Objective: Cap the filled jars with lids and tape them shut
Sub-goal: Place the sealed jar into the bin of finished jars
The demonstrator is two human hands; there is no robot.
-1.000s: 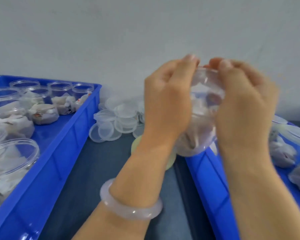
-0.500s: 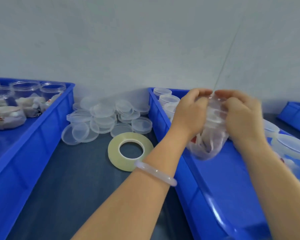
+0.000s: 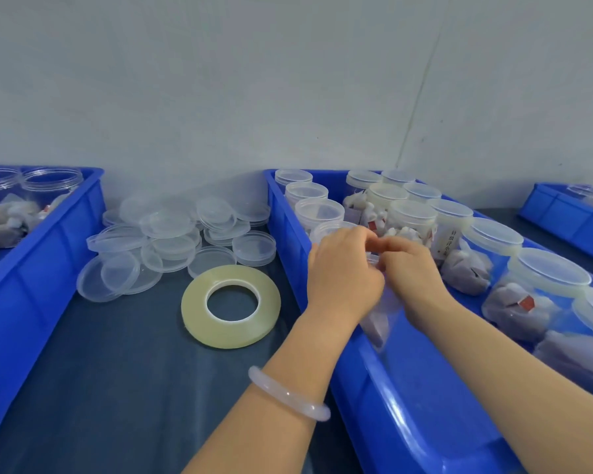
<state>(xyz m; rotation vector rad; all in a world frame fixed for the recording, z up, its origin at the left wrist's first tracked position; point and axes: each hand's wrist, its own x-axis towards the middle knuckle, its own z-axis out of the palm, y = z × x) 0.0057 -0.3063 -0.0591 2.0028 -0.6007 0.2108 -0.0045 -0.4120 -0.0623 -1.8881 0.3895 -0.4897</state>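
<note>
Both forearms were bare, no sleeves. A pale, translucent pinkish-white bangle (image 3: 289, 393) circled the left wrist.

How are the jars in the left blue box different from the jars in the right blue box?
The left-box jars are open on top; the right-box jars wear lids. Only a few left-box jars show; many right-box jars stand in rows. Both kinds are clear plastic with whitish packets inside.

I see blue bins (image 3: 31, 285) left and right, clear jars (image 3: 319, 213) and lids (image 3: 172, 234), yellowish tape (image 3: 194, 304), a dark grey table (image 3: 117, 371), a milky bangle (image 3: 288, 395).
</note>
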